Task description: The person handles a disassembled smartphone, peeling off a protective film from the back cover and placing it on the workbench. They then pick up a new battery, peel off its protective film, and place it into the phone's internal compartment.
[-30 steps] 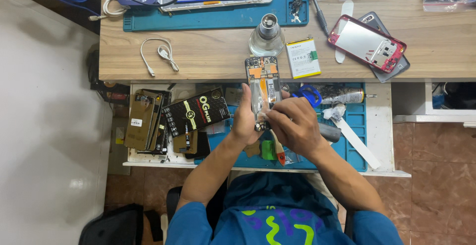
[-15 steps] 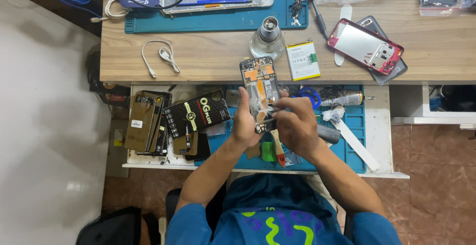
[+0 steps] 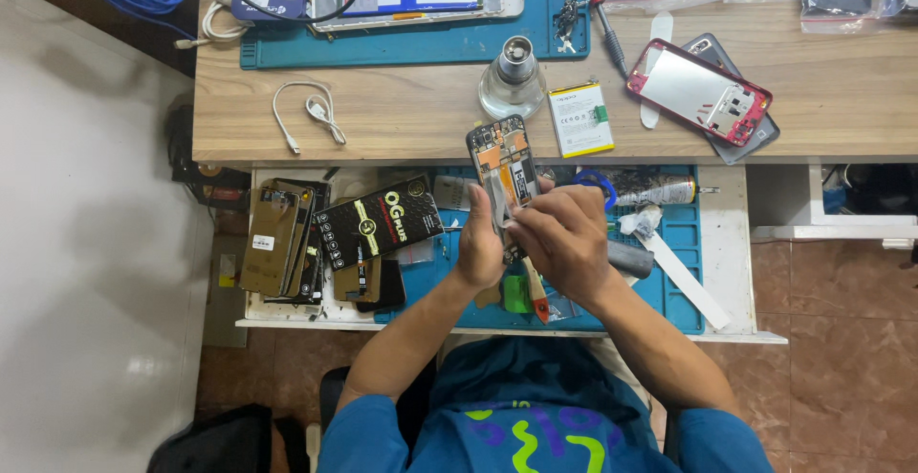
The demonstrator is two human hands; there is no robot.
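Here both hands, left (image 3: 478, 243) and right (image 3: 564, 239), clamp one opened phone (image 3: 504, 162) above the pull-out tray (image 3: 712, 243). On the bench (image 3: 411, 119): one battery (image 3: 580, 119), one red phone frame (image 3: 701, 90), one glass bottle (image 3: 513, 76).

The person wears a short-sleeved blue T-shirt (image 3: 535, 406). Its sleeves end above the elbows, the left sleeve (image 3: 359, 440) and the right sleeve (image 3: 722, 444) both a brighter blue than the darker teal-blue chest. Across the front runs a print of curly shapes in lime green and purple. Both forearms are bare, with no watch, band or glove. The left hand (image 3: 478, 243) and right hand (image 3: 564, 243) show no rings.
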